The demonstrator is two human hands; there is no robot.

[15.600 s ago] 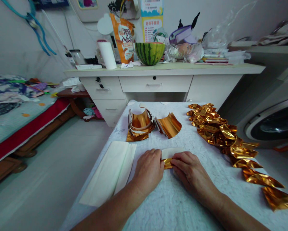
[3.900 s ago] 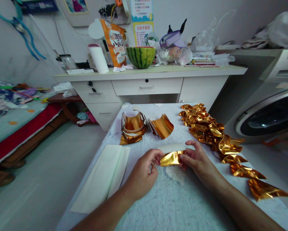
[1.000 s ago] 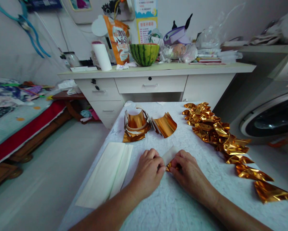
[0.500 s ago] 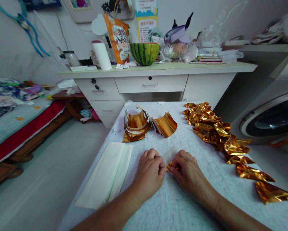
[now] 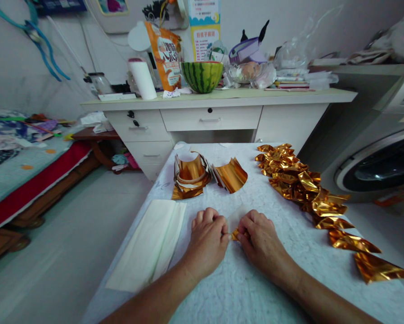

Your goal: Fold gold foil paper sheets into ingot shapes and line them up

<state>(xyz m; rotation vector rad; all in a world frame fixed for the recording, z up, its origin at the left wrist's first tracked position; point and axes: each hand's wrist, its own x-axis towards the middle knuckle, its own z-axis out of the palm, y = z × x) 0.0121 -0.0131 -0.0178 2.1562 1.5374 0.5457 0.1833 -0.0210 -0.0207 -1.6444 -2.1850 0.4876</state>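
Note:
My left hand (image 5: 208, 240) and my right hand (image 5: 261, 234) rest close together over the cloth-covered table (image 5: 242, 288). Both have curled fingers pinching a small piece of gold foil paper (image 5: 235, 235), mostly covered by my fingers. A whitish translucent sheet (image 5: 236, 216) lies just beyond, between the hands. Left of my left hand is a stack of pale paper sheets (image 5: 151, 243). Farther back stand a curled stack of gold foil sheets (image 5: 191, 173) and a smaller curved stack (image 5: 231, 175). Folded gold foil pieces (image 5: 289, 175) run in a heaped row along the right side.
Behind the table is a white desk (image 5: 208, 119) with a watermelon half (image 5: 202, 76), an orange snack bag (image 5: 166, 56) and a paper roll (image 5: 143, 80). A washing machine (image 5: 384, 148) stands at the right, a bed (image 5: 29, 171) at the left.
My hands have shifted very slightly, still pinching the foil. The whole view has moved a little; the other things on the table keep their places.

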